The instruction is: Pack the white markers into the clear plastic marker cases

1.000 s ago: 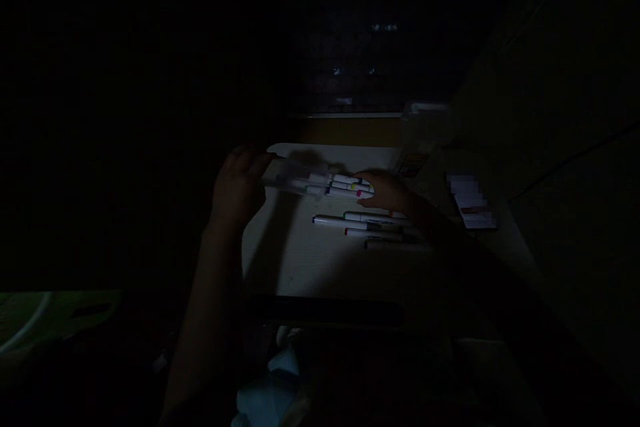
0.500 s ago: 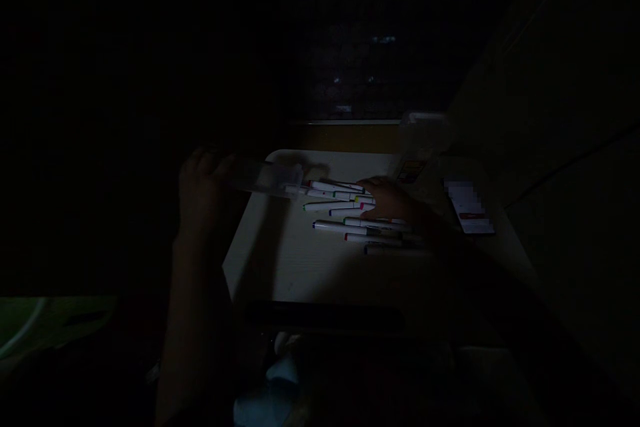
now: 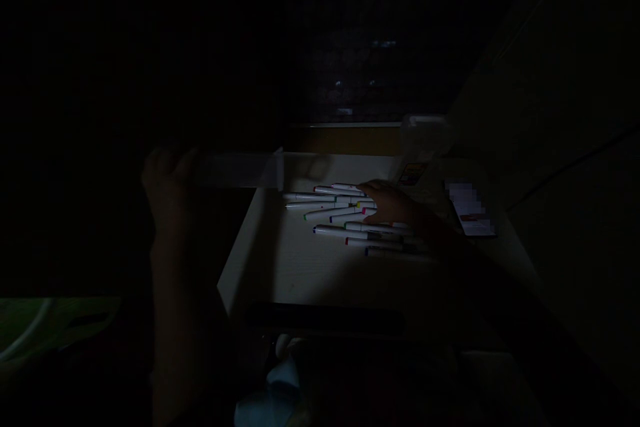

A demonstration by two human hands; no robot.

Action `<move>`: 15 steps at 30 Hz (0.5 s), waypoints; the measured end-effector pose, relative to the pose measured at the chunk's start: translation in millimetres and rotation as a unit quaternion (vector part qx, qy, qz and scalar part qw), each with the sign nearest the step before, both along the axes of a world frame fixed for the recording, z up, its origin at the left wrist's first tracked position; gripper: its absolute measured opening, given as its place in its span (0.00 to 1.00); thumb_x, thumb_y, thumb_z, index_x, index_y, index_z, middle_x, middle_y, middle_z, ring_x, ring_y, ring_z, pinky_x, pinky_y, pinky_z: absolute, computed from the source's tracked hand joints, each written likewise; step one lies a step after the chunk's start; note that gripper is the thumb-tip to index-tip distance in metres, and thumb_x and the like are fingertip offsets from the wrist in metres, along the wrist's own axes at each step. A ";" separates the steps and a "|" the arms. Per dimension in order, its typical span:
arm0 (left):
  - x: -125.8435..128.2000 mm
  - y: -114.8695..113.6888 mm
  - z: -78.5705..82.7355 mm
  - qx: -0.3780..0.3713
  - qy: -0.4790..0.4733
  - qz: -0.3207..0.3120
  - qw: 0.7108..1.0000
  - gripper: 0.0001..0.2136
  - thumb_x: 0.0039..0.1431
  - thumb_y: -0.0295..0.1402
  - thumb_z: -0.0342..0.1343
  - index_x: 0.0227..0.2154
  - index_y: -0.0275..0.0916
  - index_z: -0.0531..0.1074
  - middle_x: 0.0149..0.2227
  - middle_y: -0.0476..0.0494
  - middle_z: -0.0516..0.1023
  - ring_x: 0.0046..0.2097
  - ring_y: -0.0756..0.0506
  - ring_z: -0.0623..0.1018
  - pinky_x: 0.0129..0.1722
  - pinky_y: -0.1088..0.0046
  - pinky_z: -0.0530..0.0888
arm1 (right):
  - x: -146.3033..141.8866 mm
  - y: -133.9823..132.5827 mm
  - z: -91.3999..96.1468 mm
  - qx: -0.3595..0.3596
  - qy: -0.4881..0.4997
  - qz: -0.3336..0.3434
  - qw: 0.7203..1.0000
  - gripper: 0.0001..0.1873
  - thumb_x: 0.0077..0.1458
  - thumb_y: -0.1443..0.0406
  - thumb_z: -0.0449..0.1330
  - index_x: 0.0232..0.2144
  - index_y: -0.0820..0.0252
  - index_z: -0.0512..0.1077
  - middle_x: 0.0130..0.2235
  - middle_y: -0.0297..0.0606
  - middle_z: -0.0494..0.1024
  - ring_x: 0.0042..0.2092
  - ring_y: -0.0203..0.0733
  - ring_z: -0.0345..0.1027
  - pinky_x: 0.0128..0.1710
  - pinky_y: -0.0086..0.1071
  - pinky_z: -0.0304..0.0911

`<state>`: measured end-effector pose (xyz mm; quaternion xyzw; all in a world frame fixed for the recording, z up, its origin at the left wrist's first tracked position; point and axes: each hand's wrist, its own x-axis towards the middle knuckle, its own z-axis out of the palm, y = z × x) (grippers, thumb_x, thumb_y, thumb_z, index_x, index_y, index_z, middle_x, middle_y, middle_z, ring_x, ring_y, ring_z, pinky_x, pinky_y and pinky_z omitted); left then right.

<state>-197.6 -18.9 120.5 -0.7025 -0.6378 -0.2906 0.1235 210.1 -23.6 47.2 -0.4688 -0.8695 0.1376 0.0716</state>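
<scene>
The scene is very dark. My left hand (image 3: pixel 167 180) is closed round one end of a clear plastic sleeve (image 3: pixel 240 170), which it holds level to the left of a small pale table (image 3: pixel 310 267). The sleeve looks empty. Several white markers (image 3: pixel 340 210) with coloured ends lie loose on the table. My right hand (image 3: pixel 393 203) rests on the right ends of the markers, fingers spread flat over them.
A clear container (image 3: pixel 425 137) stands at the table's far right corner, with a small label (image 3: pixel 413 173) below it. A white card (image 3: pixel 470 213) lies to the right. A dark strip (image 3: pixel 325 317) runs along the near edge. Something pale (image 3: pixel 270 393) lies below.
My left hand has drawn the clear sleeve away to the left. The markers slid out of it and now lie spread on the table. My right hand has stayed on them.
</scene>
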 end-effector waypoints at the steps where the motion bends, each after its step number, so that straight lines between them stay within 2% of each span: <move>1: 6.4 2.1 -4.7 0.001 0.000 -0.012 1.000 0.31 0.51 0.43 0.60 0.56 0.33 0.64 0.62 0.34 0.64 0.65 0.28 0.60 0.63 0.41 0.57 | 0.2 0.1 0.7 -0.001 0.007 0.002 1.000 0.46 0.42 0.57 0.70 0.62 0.66 0.61 0.60 0.54 0.67 0.60 0.58 0.61 0.60 0.47 0.57; 4: 36.1 12.6 -25.4 -0.004 -0.042 -0.045 0.998 0.32 0.44 0.36 0.65 0.53 0.32 0.65 0.57 0.33 0.69 0.60 0.29 0.68 0.59 0.44 0.65 | 1.5 -1.3 2.3 -0.004 0.029 0.005 1.000 0.48 0.42 0.57 0.70 0.62 0.68 0.60 0.61 0.55 0.66 0.61 0.56 0.61 0.60 0.45 0.57; 7: 76.2 28.7 -48.9 -0.040 -0.133 -0.120 0.983 0.30 0.41 0.28 0.65 0.51 0.36 0.65 0.51 0.37 0.74 0.54 0.34 0.74 0.53 0.53 0.73 | 3.8 -6.6 0.8 0.010 0.029 -0.002 1.000 0.49 0.43 0.54 0.69 0.63 0.70 0.59 0.62 0.57 0.64 0.62 0.57 0.59 0.62 0.47 0.55; 11: 131.3 58.1 -69.4 -0.085 -0.251 -0.165 0.950 0.33 0.39 0.32 0.67 0.51 0.35 0.61 0.49 0.35 0.74 0.50 0.35 0.77 0.48 0.57 0.76 | 7.3 -17.2 -3.8 0.035 0.012 -0.015 0.999 0.48 0.48 0.52 0.66 0.64 0.73 0.57 0.65 0.60 0.60 0.65 0.60 0.54 0.64 0.52 0.51; 15: 169.4 87.1 -79.3 -0.144 -0.338 -0.226 0.902 0.33 0.39 0.36 0.67 0.49 0.35 0.59 0.50 0.33 0.72 0.54 0.35 0.74 0.53 0.55 0.73 | 11.4 -24.0 -0.8 0.045 0.061 -0.029 0.997 0.44 0.50 0.53 0.65 0.63 0.70 0.59 0.65 0.58 0.60 0.66 0.59 0.53 0.64 0.53 0.52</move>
